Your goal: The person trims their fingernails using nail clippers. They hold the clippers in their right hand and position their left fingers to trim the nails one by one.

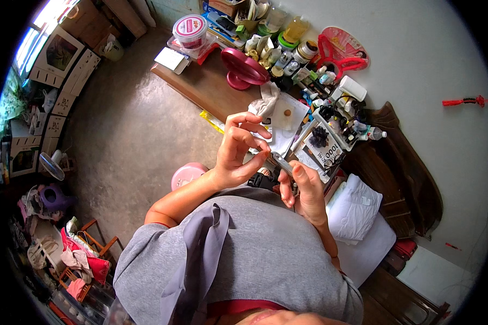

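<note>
Above the grey shirt, my right hand [307, 189] grips a small silver tool that looks like a nail clipper [284, 163], the thumb on its near end. Its far end points at the fingertips of my left hand [240, 150]. There the thumb and index fingertip come together, while the other fingers are bent and spread apart. Whether those two tips touch or pinch the clipper's end is too small to tell. Behind my hands lie papers [286, 122] and a crumpled pale cloth [266, 101] on the wooden table [203, 87].
A magenta round-topped stand [244, 67] and a lidded white tub [190, 30] are on the table. Bottles and jars [293, 32] crowd its wall side. A pink round stool [189, 174] is at my left, white folded bedding [356, 207] at my right. Farther left stands a small fan [52, 165].
</note>
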Demonstrator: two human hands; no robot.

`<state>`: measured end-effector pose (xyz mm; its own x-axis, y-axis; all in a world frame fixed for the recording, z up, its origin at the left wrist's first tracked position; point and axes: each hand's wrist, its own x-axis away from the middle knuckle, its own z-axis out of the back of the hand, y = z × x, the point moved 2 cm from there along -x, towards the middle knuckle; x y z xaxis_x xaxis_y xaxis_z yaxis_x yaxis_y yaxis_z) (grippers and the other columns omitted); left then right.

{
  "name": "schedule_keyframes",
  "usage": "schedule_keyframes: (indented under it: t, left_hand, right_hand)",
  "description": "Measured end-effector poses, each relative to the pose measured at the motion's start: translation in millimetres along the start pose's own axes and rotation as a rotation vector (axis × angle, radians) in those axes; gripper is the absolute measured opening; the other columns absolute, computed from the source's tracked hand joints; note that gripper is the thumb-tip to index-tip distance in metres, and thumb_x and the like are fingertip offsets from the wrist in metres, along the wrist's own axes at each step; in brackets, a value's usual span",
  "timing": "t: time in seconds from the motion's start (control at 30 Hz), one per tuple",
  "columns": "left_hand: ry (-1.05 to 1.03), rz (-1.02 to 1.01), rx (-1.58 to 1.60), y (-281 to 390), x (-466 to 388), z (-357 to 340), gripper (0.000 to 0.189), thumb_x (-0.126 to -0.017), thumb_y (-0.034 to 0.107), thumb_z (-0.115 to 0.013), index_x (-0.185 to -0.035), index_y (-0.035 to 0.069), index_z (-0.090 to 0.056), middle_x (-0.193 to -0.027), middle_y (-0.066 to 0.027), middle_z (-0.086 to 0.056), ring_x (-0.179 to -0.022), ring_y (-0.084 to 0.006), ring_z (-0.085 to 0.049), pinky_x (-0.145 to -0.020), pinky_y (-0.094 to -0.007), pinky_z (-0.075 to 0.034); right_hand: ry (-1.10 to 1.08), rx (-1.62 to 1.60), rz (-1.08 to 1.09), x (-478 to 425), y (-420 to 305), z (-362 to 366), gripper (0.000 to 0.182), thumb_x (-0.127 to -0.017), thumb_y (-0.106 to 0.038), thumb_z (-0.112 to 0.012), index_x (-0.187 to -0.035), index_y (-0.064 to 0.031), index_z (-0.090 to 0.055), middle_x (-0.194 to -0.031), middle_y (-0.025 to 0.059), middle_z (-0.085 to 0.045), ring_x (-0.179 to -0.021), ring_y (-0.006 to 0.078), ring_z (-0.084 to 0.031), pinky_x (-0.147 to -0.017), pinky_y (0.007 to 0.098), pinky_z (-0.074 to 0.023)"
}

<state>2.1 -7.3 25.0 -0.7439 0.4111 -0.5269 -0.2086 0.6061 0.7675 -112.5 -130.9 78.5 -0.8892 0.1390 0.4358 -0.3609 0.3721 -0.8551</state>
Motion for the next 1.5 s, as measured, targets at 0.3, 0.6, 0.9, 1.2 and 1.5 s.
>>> schedule_keyframes:
  t: [0.3,0.6,0.9,1.2,1.5]
  left_hand:
    - [-0.007,0.019,0.047,1.3,1.5,-0.1,0.035,-0.076,-0.019,-0.057,-0.096,0.006,-0.043,-0.125,-0.0145,-0.033,-0.104,-0.0182,-0.053,-0.078,-0.0271,-0.051]
    - [-0.022,0.027,0.050,1.4,2.3,0.4,0.034,-0.076,-0.018,-0.057,-0.095,0.006,-0.043,-0.125,-0.0147,-0.034,-0.104,-0.0170,-0.053,-0.079,-0.0269,-0.049]
    - [-0.022,0.054,0.087,0.6,3.3,1.4,0.031,-0.077,-0.017,-0.056,-0.094,0.005,-0.042,-0.125,-0.0142,-0.034,-0.104,-0.0171,-0.053,-0.078,-0.0267,-0.049]
    - [0.017,0.140,0.265,6.0,-2.2,-0.1,0.028,-0.080,-0.013,-0.057,-0.093,0.006,-0.042,-0.125,-0.0126,-0.033,-0.104,-0.0170,-0.050,-0.077,-0.0290,-0.049]
    - [0.048,0.210,0.425,-0.1,-2.4,2.5,0.031,-0.081,-0.007,-0.063,-0.095,0.007,-0.040,-0.129,-0.0117,-0.033,-0.104,-0.0170,-0.050,-0.074,-0.0295,-0.049]
  right_hand:
    - [-0.010,-0.082,-0.037,2.3,1.3,0.6,0.047,-0.094,-0.046,-0.050,-0.086,-0.0009,-0.057,-0.056,0.0034,-0.053,-0.043,0.0051,-0.042,-0.040,0.0166,-0.0312]
    - [0.000,-0.125,-0.081,2.6,2.1,-0.1,0.036,-0.096,-0.035,-0.050,-0.085,-0.0009,-0.058,-0.056,0.0029,-0.053,-0.042,0.0048,-0.041,-0.040,0.0170,-0.0308]
    - [-0.009,-0.085,-0.080,2.3,1.9,-0.9,0.036,-0.096,-0.035,-0.049,-0.084,-0.0013,-0.056,-0.054,0.0023,-0.051,-0.042,0.0052,-0.040,-0.040,0.0176,-0.0306]
    - [-0.027,-0.161,-0.032,0.5,4.3,0.5,0.043,-0.097,-0.041,-0.045,-0.087,-0.0006,-0.055,-0.053,0.0033,-0.049,-0.040,0.0066,-0.038,-0.038,0.0194,-0.0304]
    - [-0.044,-0.119,-0.039,0.9,-1.2,-7.0,0.051,-0.094,-0.050,-0.046,-0.085,-0.0013,-0.055,-0.052,0.0036,-0.049,-0.040,0.0064,-0.038,-0.038,0.0187,-0.0305]
